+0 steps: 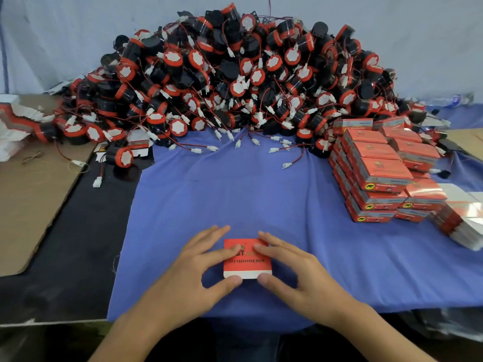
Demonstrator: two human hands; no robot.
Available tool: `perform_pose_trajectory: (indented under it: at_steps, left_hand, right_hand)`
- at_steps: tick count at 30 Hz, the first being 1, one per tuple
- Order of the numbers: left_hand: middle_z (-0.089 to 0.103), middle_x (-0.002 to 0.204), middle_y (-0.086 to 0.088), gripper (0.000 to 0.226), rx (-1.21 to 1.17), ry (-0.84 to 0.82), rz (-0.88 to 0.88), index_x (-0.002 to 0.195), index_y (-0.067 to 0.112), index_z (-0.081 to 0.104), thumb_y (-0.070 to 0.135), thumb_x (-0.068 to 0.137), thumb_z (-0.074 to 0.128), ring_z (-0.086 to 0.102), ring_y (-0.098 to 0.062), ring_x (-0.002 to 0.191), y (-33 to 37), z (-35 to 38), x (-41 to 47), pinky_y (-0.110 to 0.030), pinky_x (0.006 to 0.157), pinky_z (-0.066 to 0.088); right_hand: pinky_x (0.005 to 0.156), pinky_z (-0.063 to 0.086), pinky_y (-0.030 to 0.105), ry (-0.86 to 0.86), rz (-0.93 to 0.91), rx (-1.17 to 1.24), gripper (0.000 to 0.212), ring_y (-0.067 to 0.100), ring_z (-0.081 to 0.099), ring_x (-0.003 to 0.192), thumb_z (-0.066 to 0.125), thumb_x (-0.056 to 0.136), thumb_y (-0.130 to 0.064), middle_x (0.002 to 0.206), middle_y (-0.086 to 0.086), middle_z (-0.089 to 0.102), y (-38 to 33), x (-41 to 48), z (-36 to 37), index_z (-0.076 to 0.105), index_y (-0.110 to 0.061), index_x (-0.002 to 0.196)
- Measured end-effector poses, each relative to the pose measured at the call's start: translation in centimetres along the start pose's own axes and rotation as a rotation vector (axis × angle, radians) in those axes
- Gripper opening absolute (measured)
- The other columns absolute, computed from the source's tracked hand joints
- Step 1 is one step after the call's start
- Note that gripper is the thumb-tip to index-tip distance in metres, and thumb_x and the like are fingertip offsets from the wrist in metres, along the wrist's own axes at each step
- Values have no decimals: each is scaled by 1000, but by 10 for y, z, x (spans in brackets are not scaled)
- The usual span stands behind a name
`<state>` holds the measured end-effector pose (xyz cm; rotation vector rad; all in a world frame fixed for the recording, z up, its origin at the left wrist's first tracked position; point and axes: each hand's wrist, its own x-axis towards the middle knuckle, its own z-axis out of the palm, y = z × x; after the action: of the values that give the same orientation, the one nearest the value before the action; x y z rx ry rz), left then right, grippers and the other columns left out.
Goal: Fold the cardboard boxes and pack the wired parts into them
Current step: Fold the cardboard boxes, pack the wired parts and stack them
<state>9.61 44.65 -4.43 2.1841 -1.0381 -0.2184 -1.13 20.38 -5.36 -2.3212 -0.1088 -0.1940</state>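
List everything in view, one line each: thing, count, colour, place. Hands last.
Wired parts: a large heap, black and red with white connectors, far side of the cloth.
Packed boxes: a stack, too many to count, red, right.
Flat box blanks: a pile, red and white, far right.
Cloth: one, blue, centre.
Cardboard sheet: one, brown, left.
Box in hand: one, red and white, near centre.
Left hand: on the box's left side.
Right hand: on its right side.

The blue cloth (261, 194) looks matt and softly woven. The red cardboard box (247, 258) has a smooth printed face, while the stacked boxes (379, 173) show a glossy sheen. The wired parts (235, 74) are shiny black-and-red plastic.
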Motion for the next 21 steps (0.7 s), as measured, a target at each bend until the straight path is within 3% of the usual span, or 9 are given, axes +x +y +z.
perform_pose_trajectory:
  at_steps: [2,6,12,17,21]
  left_hand:
    - [35,148,42,50,6,20,22,136,49,58,55,88,73,22,20,142,3,-2,4,-7,116,17]
    - [51,136,38,42,-1,76,42,131,43,66,45,90,76,42,17,132,9,-4,9,-8,112,30]
    - [52,136,34,29,4,97,20,119,40,73,47,90,72,45,15,132,13,-1,9,-9,111,33]
    - [51,130,43,25,-27,112,20,117,40,73,44,92,72,43,19,131,16,0,6,-6,108,32]
    - [54,143,23,30,81,112,97,123,32,75,34,93,69,38,12,138,16,5,-1,-8,113,27]
  right_hand:
    - [116,38,28,34,-17,-28,47,-4,39,143,68,95,-48,153,-27,44,-3,2,-1,60,-34,139]
    - [114,40,28,71,-105,-136,39,1,44,139,66,97,-42,145,-17,53,-7,6,-4,63,-36,136]
    - [112,44,29,130,-190,-213,33,5,50,137,65,100,-27,139,-10,63,-7,6,-3,70,-22,132]
    - [106,48,29,112,-223,-233,32,7,57,130,60,103,-28,133,-9,67,-9,8,-7,68,-26,134]
    - [106,49,33,70,-235,-246,34,11,53,136,55,105,-30,140,-6,61,-9,1,-5,67,-26,136]
